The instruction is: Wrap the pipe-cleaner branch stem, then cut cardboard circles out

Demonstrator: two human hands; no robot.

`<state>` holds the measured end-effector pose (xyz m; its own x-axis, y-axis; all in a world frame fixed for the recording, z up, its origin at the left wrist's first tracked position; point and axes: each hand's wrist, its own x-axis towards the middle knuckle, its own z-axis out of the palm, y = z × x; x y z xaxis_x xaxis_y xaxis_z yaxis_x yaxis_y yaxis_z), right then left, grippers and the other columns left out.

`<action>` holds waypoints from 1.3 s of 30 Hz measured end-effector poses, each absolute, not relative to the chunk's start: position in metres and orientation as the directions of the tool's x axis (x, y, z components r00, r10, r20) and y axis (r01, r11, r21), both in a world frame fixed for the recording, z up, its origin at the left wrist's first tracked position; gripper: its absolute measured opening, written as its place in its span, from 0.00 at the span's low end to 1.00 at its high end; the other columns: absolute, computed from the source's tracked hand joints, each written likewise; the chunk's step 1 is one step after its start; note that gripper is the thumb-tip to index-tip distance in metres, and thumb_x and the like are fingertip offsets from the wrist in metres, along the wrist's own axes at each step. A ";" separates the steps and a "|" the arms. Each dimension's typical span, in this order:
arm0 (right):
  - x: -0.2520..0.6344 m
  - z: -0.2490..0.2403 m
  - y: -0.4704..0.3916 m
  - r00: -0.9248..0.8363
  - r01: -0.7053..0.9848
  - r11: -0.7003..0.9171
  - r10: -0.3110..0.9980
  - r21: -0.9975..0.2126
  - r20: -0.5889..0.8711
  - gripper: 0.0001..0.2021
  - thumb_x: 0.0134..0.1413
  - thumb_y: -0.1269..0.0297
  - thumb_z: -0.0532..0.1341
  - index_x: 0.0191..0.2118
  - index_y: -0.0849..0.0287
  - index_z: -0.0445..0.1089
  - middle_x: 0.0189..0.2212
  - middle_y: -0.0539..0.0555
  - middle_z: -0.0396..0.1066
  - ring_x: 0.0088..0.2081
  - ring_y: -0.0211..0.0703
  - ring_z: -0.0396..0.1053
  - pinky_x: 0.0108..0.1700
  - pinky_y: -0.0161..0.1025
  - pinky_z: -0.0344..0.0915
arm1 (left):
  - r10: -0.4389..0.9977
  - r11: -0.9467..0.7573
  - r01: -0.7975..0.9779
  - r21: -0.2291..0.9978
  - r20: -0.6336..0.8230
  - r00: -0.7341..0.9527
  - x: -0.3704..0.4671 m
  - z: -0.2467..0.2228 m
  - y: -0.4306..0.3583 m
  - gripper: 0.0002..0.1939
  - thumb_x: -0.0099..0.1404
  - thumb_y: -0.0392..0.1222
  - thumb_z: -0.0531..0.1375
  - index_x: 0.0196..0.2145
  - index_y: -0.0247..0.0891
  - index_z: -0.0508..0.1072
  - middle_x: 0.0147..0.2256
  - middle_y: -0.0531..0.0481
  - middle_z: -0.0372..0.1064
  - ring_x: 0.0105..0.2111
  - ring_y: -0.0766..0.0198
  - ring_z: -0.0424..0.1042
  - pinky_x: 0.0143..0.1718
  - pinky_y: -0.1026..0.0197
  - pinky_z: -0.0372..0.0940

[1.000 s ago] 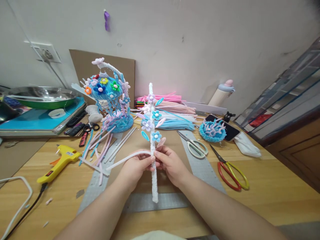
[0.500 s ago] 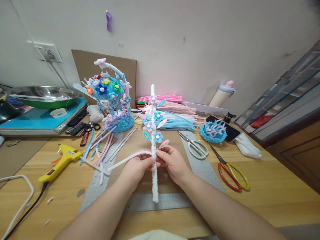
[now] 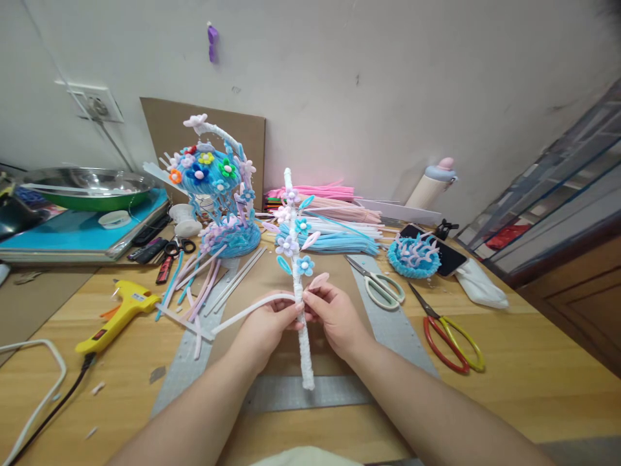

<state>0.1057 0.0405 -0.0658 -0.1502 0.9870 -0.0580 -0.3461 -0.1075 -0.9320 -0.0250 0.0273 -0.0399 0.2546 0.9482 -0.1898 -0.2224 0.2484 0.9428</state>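
Observation:
A white pipe-cleaner-wrapped stem stands nearly upright between my hands, its top tilted slightly left. Blue flowers, lilac flowers and small loop leaves run up its upper part. My left hand is closed on the stem from the left, thumb and fingers pinching it. Out over that hand runs the loose end of a white pipe cleaner. Closed on the stem from the right is my right hand, with a pale pink leaf rising just above its fingers. The fingertips behind the stem are partly hidden.
A yellow glue gun lies at left. Behind stands a blue jellyfish-like pipe-cleaner piece, beside pipe-cleaner bundles. On the right are white-handled scissors, red-and-yellow scissors and a blue round piece.
The stem has tilted: its top has swung left and its bottom end right. Both hands keep nearly the same place and grip.

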 end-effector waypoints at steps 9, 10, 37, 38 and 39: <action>0.103 -0.067 0.039 -0.126 -0.352 -0.073 0.992 -0.933 -0.030 0.12 0.43 0.58 0.66 0.27 0.60 0.66 0.23 0.46 0.66 0.22 0.31 0.61 0.25 0.30 0.60 | 0.954 0.243 -0.207 0.948 -0.196 0.227 -0.024 -0.038 0.027 0.07 0.52 0.39 0.64 0.29 0.33 0.75 0.27 0.49 0.72 0.29 0.66 0.69 0.29 0.68 0.65; 0.103 -0.067 0.039 -0.122 -0.351 -0.073 0.992 -0.933 -0.032 0.12 0.43 0.58 0.66 0.27 0.60 0.66 0.23 0.46 0.66 0.22 0.31 0.61 0.25 0.30 0.60 | 0.955 0.242 -0.205 0.948 -0.195 0.222 -0.024 -0.037 0.027 0.07 0.52 0.40 0.64 0.29 0.33 0.75 0.27 0.49 0.72 0.29 0.66 0.69 0.29 0.68 0.65; 0.107 -0.058 0.039 -0.154 -0.422 -0.039 0.988 -0.906 0.029 0.09 0.50 0.61 0.62 0.30 0.58 0.62 0.22 0.44 0.59 0.21 0.30 0.57 0.24 0.31 0.53 | 0.947 0.278 -0.166 0.946 -0.242 0.209 -0.026 -0.037 0.028 0.07 0.51 0.40 0.64 0.25 0.32 0.74 0.24 0.49 0.73 0.27 0.65 0.70 0.27 0.67 0.64; 0.107 -0.057 0.039 -0.135 -0.399 -0.028 0.990 -0.917 0.028 0.10 0.49 0.60 0.62 0.29 0.59 0.61 0.21 0.44 0.58 0.21 0.31 0.57 0.24 0.31 0.52 | 0.947 0.283 -0.160 0.946 -0.249 0.202 -0.025 -0.036 0.028 0.07 0.50 0.40 0.64 0.25 0.33 0.74 0.23 0.49 0.72 0.26 0.65 0.70 0.26 0.67 0.64; 0.108 -0.056 0.039 -0.115 -0.372 -0.022 0.993 -0.928 0.023 0.10 0.48 0.60 0.62 0.28 0.59 0.61 0.20 0.44 0.58 0.21 0.31 0.56 0.23 0.31 0.51 | 0.947 0.287 -0.155 0.945 -0.255 0.195 -0.025 -0.035 0.027 0.07 0.50 0.40 0.64 0.24 0.33 0.73 0.23 0.49 0.72 0.25 0.66 0.71 0.26 0.67 0.64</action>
<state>0.1079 0.0391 -0.0560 -0.1154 0.9931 0.0231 -0.3717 -0.0216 -0.9281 -0.0251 0.0274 -0.0352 0.1951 0.9470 -0.2551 -0.1553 0.2866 0.9454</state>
